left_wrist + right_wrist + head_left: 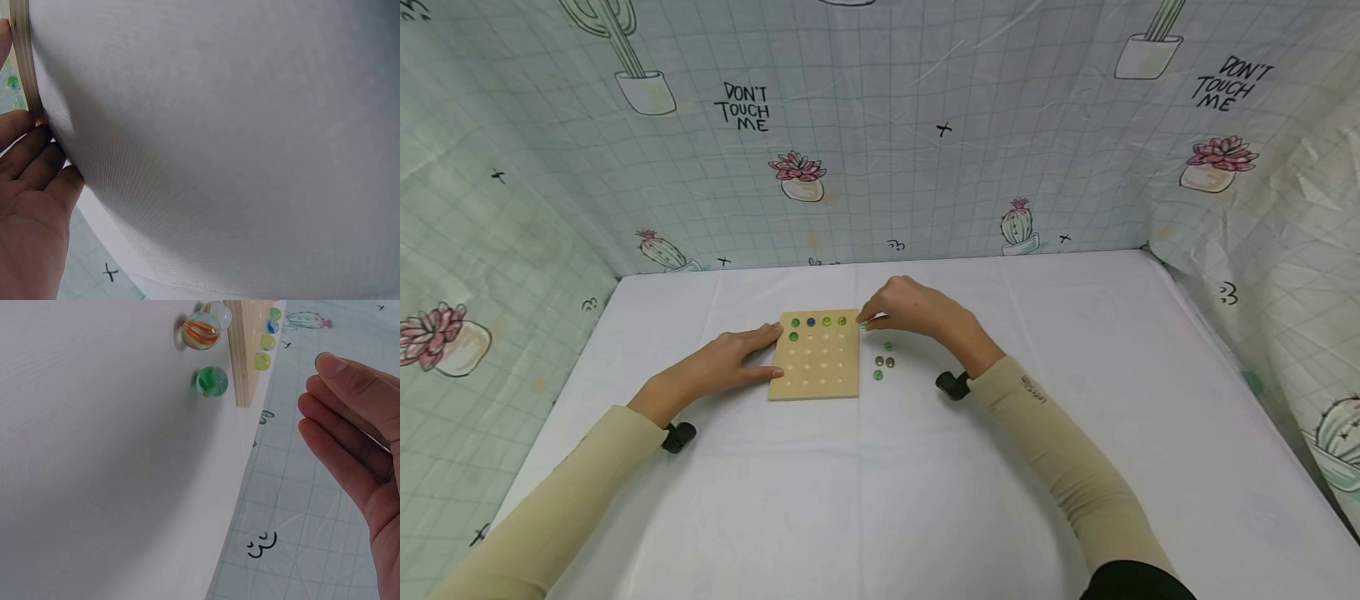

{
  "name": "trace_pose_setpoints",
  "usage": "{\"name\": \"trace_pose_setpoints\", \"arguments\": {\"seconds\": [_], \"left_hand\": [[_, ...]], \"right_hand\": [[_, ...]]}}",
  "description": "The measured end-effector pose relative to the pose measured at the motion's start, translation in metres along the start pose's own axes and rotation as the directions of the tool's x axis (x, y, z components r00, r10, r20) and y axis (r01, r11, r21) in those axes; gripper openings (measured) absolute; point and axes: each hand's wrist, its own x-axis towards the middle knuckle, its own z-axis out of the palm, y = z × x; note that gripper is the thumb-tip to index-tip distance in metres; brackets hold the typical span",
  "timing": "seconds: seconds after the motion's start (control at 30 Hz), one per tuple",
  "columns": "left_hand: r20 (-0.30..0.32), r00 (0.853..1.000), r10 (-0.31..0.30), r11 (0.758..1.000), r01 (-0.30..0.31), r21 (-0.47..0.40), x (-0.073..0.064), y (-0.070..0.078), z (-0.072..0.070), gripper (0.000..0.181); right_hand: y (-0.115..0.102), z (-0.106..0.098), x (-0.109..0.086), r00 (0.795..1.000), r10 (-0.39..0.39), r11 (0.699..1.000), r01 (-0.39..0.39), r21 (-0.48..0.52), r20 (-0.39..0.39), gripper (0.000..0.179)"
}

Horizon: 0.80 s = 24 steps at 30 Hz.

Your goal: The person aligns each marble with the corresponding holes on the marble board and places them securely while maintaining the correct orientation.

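A square wooden board with rows of shallow hollows lies on the white table. Green, yellow-green and blue marbles fill part of its far row, and one green marble sits in the row below at the left. My left hand rests against the board's left edge, thumb and fingers spread along it. Beyond the right edge, near the far corner, my right hand pinches a small pale marble, mostly hidden by the fingertips. In the right wrist view its fingers are drawn together with the thumb.
Several loose marbles lie right of the board, among them a green marble and an orange-striped marble. The white tablecloth spreads around the board. A printed cloth hangs behind the table and at both sides.
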Motion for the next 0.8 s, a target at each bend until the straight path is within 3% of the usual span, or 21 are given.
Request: {"name": "trace_pose_setpoints", "arguments": {"seconds": [0.23, 0.5, 0.8], "left_hand": [[-0.002, 1.0, 0.004, 1.0, -0.004, 0.005, 0.001, -0.002, 0.0, 0.092], [0.0, 1.0, 0.008, 1.0, -0.008, 0.008, 0.001, -0.002, -0.001, 0.092], [0.011, 1.0, -0.004, 1.0, 0.004, 0.004, 0.0, -0.001, -0.002, 0.094]], "right_hand": [[-0.003, 0.003, 0.006, 1.0, -0.02, 0.999, 0.02, 0.027, -0.01, 0.023], [-0.008, 0.005, 0.013, 1.0, 0.011, 0.998, -0.011, 0.056, -0.001, 0.022], [-0.01, 0.011, 0.02, 0.999, -0.02, 0.998, 0.021, 0.064, -0.028, 0.02]]}}
